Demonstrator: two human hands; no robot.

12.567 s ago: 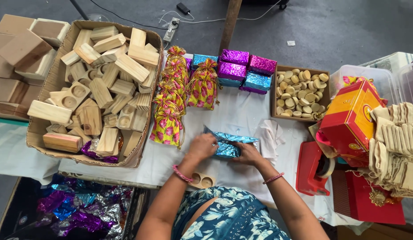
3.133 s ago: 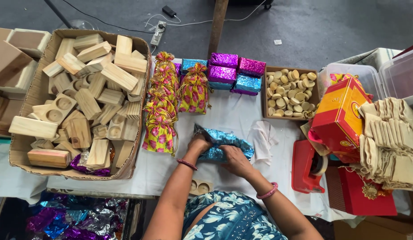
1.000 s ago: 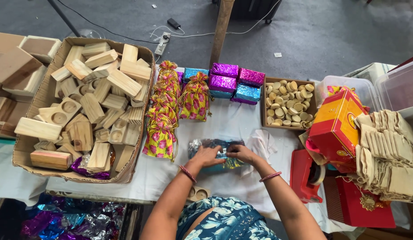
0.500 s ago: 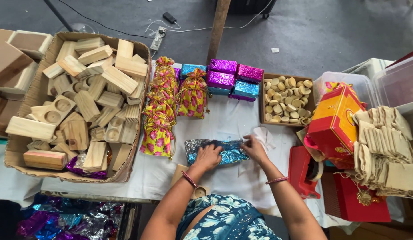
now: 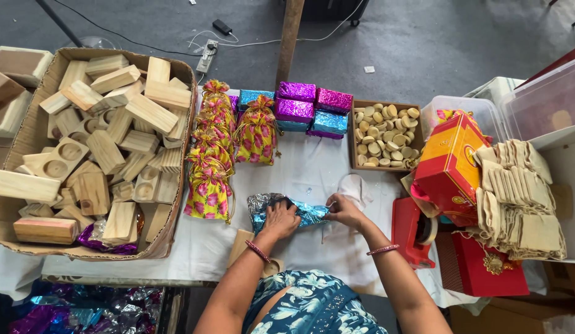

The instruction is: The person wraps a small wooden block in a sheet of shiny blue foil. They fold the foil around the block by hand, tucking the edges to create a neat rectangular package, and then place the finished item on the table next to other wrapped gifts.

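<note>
Blue foil-wrapped block (image 5: 287,213) lies on the white-covered bench (image 5: 312,173), just ahead of the person's torso, long axis running left-right across the view. Left hand (image 5: 279,220) sits flat on top of it, fingers spread over the left and middle part, pressing the foil down; grip there is a press, not a pinch. Right hand (image 5: 344,210) is at the block's right end, fingertips pressed together on the loose foil flap there, pinching it. So the block lies between the two hands, under the left one, its open end toward the right one. Right hand is nearer that end; left is nearer the crumpled silver end. A plain wooden block (image 5: 241,242) peeks out under the left forearm, near the bench edge. Just left of the work: yellow floral pouches (image 5: 208,185). Further back: finished purple and blue foil parcels (image 5: 306,110). Right of the hands: red tape dispenser (image 5: 412,232). Far left: cardboard box (image 5: 176,204) of wooden blocks.
</note>
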